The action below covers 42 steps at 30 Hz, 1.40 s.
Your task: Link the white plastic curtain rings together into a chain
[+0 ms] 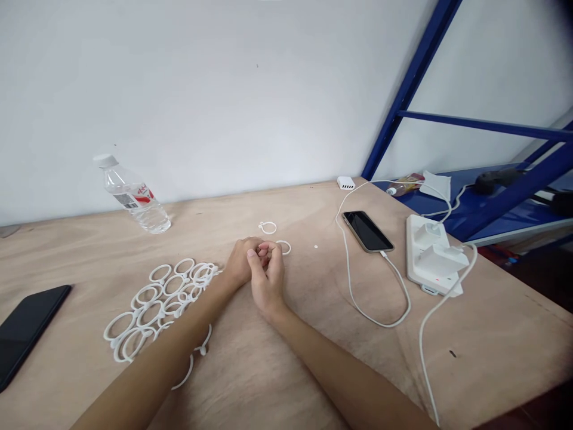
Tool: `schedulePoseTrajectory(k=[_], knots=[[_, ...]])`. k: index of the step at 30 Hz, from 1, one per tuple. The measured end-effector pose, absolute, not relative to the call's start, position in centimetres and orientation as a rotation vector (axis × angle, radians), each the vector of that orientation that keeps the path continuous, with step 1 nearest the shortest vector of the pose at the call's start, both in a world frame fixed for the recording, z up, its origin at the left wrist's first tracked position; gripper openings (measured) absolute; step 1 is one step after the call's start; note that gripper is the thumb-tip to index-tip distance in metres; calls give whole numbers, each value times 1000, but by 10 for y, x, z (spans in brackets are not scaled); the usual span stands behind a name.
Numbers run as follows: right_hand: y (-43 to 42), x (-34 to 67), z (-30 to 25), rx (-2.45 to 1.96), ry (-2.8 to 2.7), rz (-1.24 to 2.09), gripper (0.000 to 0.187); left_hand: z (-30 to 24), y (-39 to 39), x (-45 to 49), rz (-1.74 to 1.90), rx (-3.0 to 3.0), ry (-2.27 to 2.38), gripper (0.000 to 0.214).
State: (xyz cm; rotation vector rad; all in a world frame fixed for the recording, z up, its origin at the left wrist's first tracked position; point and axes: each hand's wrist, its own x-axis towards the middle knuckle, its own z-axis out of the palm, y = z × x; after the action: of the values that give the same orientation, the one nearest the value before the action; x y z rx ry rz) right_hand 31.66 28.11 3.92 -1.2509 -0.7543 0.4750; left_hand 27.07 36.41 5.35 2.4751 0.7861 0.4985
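My left hand (pixel 242 260) and my right hand (pixel 269 283) meet over the middle of the wooden table (pixel 308 364). Both have curled fingers, which cover whatever may be between them. Just past my right fingers shows a white plastic ring (pixel 290 247), partly hidden; whether a hand touches it I cannot tell. A little farther back lies another white ring with a small knob (pixel 274 229). Left of my hands spreads a pile of several similar white rings (pixel 138 318), partly covered by my left forearm.
A tilted-looking water bottle (pixel 152 216) stands at the back left, and a black phone (pixel 31 325) lies at the left edge. To the right are a charging phone (pixel 367 230), its white cable (pixel 350 286), a power strip (pixel 416 278), a white USB charger (pixel 345 183) and a blue frame (pixel 394 113).
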Motion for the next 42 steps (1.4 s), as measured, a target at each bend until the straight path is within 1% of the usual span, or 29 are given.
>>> schedulePoseTrajectory(k=[5,10,13,15,17,23,25,27,31,34,37,39,42], knots=[[282,316,39,-1248,-749,488,20,51,363,274,503,2469,778,16],[282,316,39,-1229,-746,508,18,65,360,263,525,2514,788,14],[284,317,36,-1255,-744,438,13,77,356,241,607,2567,889,13],[285,318,35,-1290,-762,392,17,84,353,221,701,2587,980,13],[286,318,35,-1318,-831,385,21,89,348,202,794,2592,1041,11],[280,313,41,-1148,-1313,652,12,88,327,172,1065,2508,1100,14],[277,312,43,-1104,-1402,665,10,83,321,172,1121,2432,1089,14],[276,312,43,-1102,-1423,650,15,77,320,173,1109,2330,1056,17],[276,313,43,-1120,-1405,691,20,64,323,173,996,2008,940,33],[276,313,45,-1105,-1388,758,22,61,324,171,976,1820,928,39],[276,314,45,-1076,-1352,800,22,63,322,170,1012,1832,1065,44],[276,314,45,-1082,-1345,804,21,65,321,169,996,1906,1151,42],[276,314,42,-1121,-1333,785,19,66,320,169,956,1991,1160,43]])
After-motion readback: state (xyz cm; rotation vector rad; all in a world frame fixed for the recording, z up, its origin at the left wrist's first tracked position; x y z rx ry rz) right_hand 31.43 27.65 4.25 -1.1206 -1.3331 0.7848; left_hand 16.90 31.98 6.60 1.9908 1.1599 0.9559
